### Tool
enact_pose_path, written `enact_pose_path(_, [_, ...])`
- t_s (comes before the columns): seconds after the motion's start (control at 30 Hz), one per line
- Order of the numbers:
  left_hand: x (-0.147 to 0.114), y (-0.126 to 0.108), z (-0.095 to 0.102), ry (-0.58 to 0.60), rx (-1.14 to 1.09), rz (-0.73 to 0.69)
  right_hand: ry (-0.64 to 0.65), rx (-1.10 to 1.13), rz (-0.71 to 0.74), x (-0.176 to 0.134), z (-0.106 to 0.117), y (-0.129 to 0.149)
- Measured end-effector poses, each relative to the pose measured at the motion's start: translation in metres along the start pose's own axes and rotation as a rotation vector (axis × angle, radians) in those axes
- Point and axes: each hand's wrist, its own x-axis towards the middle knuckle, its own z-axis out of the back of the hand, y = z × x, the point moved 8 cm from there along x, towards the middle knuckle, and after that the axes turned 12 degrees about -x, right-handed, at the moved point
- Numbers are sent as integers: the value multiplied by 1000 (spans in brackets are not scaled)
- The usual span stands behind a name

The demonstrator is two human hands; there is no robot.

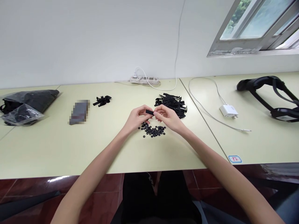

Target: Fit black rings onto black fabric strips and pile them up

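Between my two hands is a short black fabric strip (149,112), raised a little above the table. My left hand (137,118) pinches its left part, fingers closed. The fingertips of my right hand (168,117) are closed on its right end. Just below my hands lies a scattered pile of small black rings (155,132), some partly hidden by my left fingers. A heap of similar black strips (173,103) sits behind my right hand. Farther left is a smaller pile of black strips (102,100).
On the left lie a clear plastic bag (28,107) with black material and a blurred flat item (79,112). A power strip (144,80) stands against the wall. To the right are a white charger (229,110) with its cable and a black headset (263,93).
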Motion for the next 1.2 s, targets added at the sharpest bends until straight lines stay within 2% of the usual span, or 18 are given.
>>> enact_pose_path(0.17, [1,1,-1,15,-45,6,-21,-21,5,1,4,-1])
enact_pose_path(0.4, [1,-6,10,-79,74,-69,30,14,1,0,-1,-2])
enact_pose_path(0.57, [3,-5,14,-126,48,-106,48,16,-13,0,-4,-3])
enact_pose_path(0.77, [3,-2,11,-111,-10,-62,-5,14,3,0,0,-2])
enact_pose_path(0.93, [0,1,7,-109,-91,42,-88,-24,11,-1,7,0])
enact_pose_path(1.1, [-2,-5,2,-61,-60,12,-116,-44,4,-1,10,-1])
enact_pose_path(1.2, [-1,-3,4,-69,-86,18,-85,-45,6,-1,6,-1])
